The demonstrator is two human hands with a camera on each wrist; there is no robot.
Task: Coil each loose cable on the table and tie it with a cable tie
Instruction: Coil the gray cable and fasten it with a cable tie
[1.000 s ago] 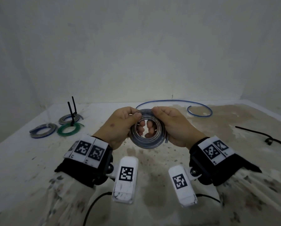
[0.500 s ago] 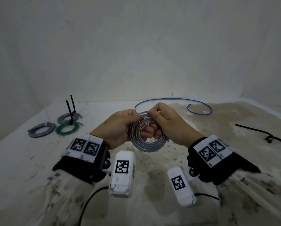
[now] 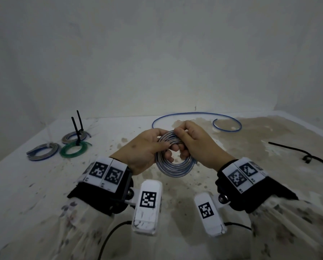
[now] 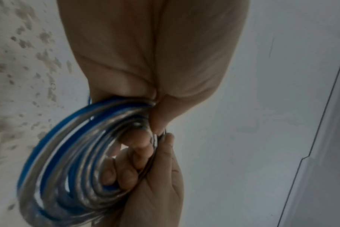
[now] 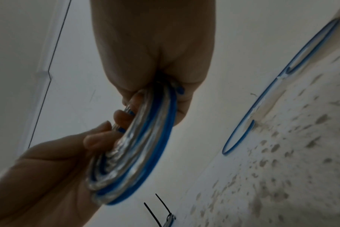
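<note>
A silver-and-blue cable coil (image 3: 173,167) is held upright above the table's middle. My left hand (image 3: 147,147) grips its upper left side, thumb on top and fingers through the ring. My right hand (image 3: 194,143) grips the upper right, fingers curled through the centre. In the left wrist view the coil (image 4: 72,161) fans out in several loops below my left hand (image 4: 149,76), with the right hand's fingers (image 4: 126,173) inside it. The right wrist view shows the coil (image 5: 138,145) edge-on under my right hand (image 5: 155,53). No cable tie is on this coil.
Three tied coils lie at the left: a grey-blue one (image 3: 42,152), a green one (image 3: 74,150) and a grey one (image 3: 75,136), with black tie tails (image 3: 77,124) sticking up. A loose blue cable (image 3: 194,114) curves along the back. A black cord (image 3: 306,156) lies at the right.
Both hands have shifted their grip on the coil: the right hand moved up over the top toward the left thumb, and the coil tilted slightly.
</note>
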